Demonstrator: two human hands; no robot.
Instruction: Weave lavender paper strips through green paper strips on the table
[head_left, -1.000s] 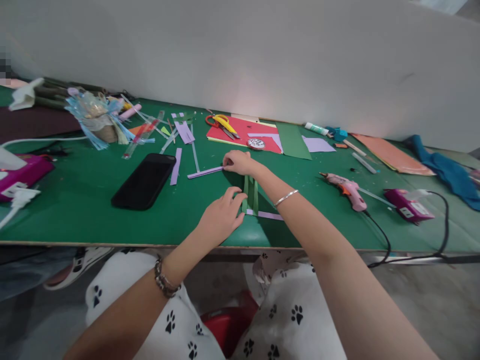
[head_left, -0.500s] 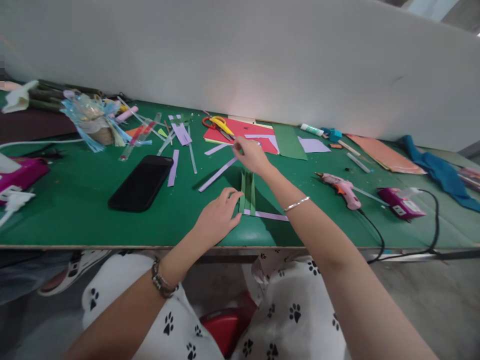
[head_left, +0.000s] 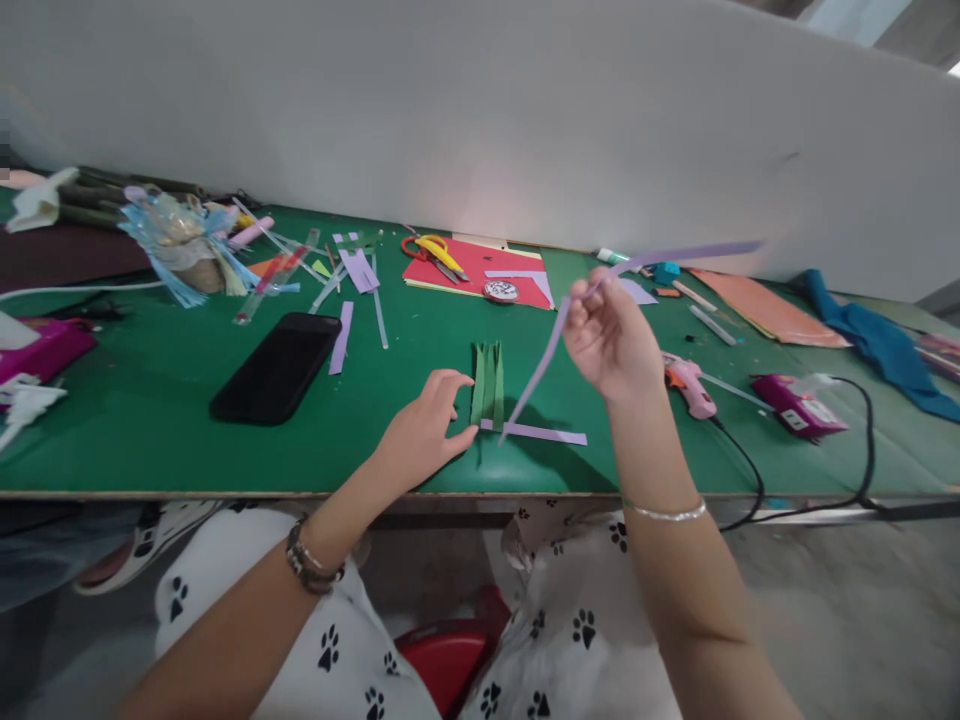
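Raised over the right half of the table, my right hand (head_left: 611, 335) pinches a long purple paper strip (head_left: 541, 368). One end of the strip bends down toward the table, and the other sticks out to the right. My left hand (head_left: 427, 425) rests on the table with thumb and fingers apart, at the left edge of a green folded paper piece (head_left: 489, 388); whether the fingertips touch it I cannot tell. Another purple strip (head_left: 551, 434) lies flat, running right from the bottom of the green piece.
A black phone (head_left: 276, 368) lies left of my hands. Red sheets (head_left: 480, 262) with scissors (head_left: 435, 255) and a round patterned object (head_left: 500, 291) are at the back. On the right are a pink glue gun (head_left: 694, 390) and a corded magenta box (head_left: 799, 405). Paper scraps lie at left.
My right hand has moved right from in front of the red sheets, lifting the purple strip off the table. My left hand has shifted slightly left, staying beside the green paper.
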